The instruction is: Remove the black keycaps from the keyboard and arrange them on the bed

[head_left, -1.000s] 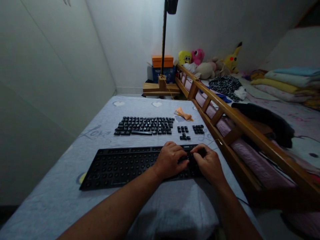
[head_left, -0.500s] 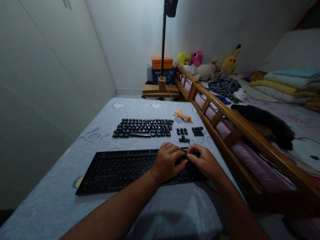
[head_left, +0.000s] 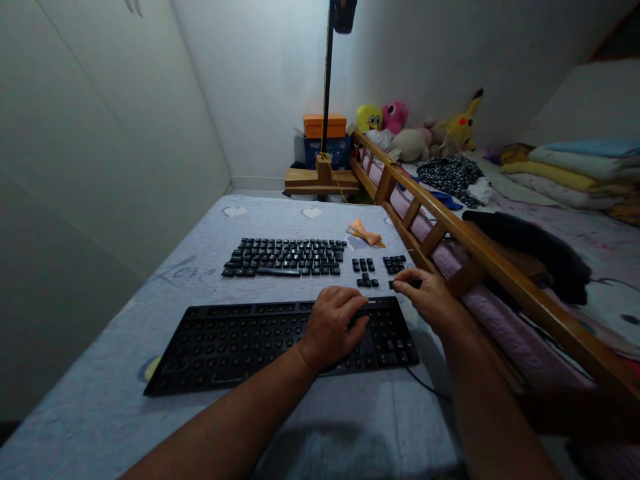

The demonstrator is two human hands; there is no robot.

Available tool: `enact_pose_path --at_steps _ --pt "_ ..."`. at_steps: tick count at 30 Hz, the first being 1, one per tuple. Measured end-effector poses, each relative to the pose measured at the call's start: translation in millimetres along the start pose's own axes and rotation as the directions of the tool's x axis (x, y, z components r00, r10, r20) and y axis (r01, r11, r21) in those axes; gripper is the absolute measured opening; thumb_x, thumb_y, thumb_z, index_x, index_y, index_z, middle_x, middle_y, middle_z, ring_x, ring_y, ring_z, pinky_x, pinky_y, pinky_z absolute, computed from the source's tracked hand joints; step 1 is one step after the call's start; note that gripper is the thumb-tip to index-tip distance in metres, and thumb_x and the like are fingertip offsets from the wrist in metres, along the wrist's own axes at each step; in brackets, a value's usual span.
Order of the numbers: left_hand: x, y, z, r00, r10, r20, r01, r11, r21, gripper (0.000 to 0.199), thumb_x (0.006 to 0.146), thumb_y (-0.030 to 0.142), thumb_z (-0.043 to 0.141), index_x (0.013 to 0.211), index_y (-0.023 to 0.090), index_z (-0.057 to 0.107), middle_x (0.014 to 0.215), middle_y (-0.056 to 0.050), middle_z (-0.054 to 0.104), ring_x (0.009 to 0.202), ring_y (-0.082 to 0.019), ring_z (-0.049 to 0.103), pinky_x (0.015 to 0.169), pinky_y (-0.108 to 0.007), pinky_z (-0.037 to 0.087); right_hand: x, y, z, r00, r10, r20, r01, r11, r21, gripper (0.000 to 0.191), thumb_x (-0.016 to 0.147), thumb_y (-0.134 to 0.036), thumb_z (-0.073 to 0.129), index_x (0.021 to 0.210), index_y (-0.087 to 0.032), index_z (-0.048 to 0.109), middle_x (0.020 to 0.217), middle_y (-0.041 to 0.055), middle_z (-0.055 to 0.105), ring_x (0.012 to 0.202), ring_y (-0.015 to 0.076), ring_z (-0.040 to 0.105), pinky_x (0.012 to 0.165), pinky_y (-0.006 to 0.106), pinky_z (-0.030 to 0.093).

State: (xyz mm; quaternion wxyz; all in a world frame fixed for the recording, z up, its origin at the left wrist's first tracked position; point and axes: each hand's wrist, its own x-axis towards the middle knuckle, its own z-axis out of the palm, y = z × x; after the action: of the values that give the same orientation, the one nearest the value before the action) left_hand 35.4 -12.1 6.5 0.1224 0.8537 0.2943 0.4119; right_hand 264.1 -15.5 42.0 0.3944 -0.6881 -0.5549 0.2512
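Observation:
A black keyboard [head_left: 235, 340] lies on the blue patterned cloth, many of its key positions bare, with keycaps on its right end. My left hand [head_left: 333, 327] rests over its right half, thumb and forefinger apart, holding nothing visible. Beyond the right end, my right hand [head_left: 425, 293] is closed, its fingertips at a small black keycap [head_left: 393, 285] low over the cloth. Something dark shows inside its curled fingers, too small to name. Loose keycaps [head_left: 290, 257] lie in rows behind the keyboard, with smaller groups [head_left: 363, 265] to their right.
An orange cloth item [head_left: 367, 233] lies behind the small keycap groups. A wooden bed rail [head_left: 440, 220] runs along the right side. A cable [head_left: 427, 387] leaves the keyboard's near right edge. A wooden stand [head_left: 323, 179] with a pole is at the back.
My right hand has moved from the keyboard, beside my left hand, to the cloth behind its right end. A black keycap now shows at its fingertips. My left hand has barely moved.

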Motion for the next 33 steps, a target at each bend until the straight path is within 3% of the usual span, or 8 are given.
enact_pose_path --at_steps 2,4,11,24,33 --pt "0 -1 0.7 1.000 0.000 0.011 0.000 1.000 -0.004 0.021 0.086 0.018 0.061 0.107 0.019 0.064 0.105 -0.006 0.068 0.099 -0.023 0.058 0.091 -0.039 0.045 18 16 -5 0.993 0.022 -0.120 -0.035 0.994 -0.107 0.025 0.068 -0.041 0.065 0.076 -0.018 0.070 0.072 0.0031 0.068 0.069 0.0192 0.060 0.067 0.030 0.044" --pt "0 -2 1.5 1.000 0.009 0.014 -0.009 1.000 -0.010 0.020 0.086 0.016 0.060 0.105 0.019 0.065 0.103 -0.006 0.068 0.098 -0.022 0.059 0.090 -0.039 0.045 31 31 -5 0.986 0.029 -0.165 -0.053 0.988 -0.145 0.024 0.066 -0.039 0.063 0.073 -0.017 0.070 0.072 0.0047 0.069 0.068 0.0202 0.060 0.066 0.031 0.044" --pt "0 -4 2.6 0.998 0.029 0.062 -0.027 0.999 -0.029 0.015 0.087 0.016 0.057 0.098 0.019 0.066 0.096 -0.005 0.070 0.091 -0.022 0.060 0.085 -0.039 0.045 41 60 16 0.979 0.007 -0.201 -0.055 0.971 -0.233 0.022 0.068 -0.033 0.058 0.075 -0.017 0.071 0.075 0.0072 0.072 0.072 0.0228 0.064 0.070 0.032 0.045" --pt "-1 -6 4.1 0.995 0.053 0.084 -0.049 0.997 -0.052 0.012 0.086 0.014 0.058 0.093 0.019 0.066 0.091 -0.004 0.070 0.086 -0.020 0.060 0.083 -0.037 0.045 37 52 25 0.983 -0.033 -0.180 -0.046 0.908 -0.417 0.011 0.077 -0.029 0.059 0.076 -0.020 0.066 0.077 0.0051 0.070 0.073 0.0207 0.063 0.070 0.029 0.041" --pt "0 -7 4.3 0.994 0.062 0.089 -0.060 0.998 -0.032 0.010 0.086 0.014 0.058 0.092 0.018 0.066 0.089 -0.004 0.070 0.084 -0.019 0.060 0.081 -0.037 0.044 35 51 23 0.985 -0.031 -0.168 -0.049 0.892 -0.450 0.013 0.081 -0.027 0.057 0.080 -0.020 0.069 0.084 0.0058 0.073 0.080 0.0204 0.065 0.073 0.029 0.042"
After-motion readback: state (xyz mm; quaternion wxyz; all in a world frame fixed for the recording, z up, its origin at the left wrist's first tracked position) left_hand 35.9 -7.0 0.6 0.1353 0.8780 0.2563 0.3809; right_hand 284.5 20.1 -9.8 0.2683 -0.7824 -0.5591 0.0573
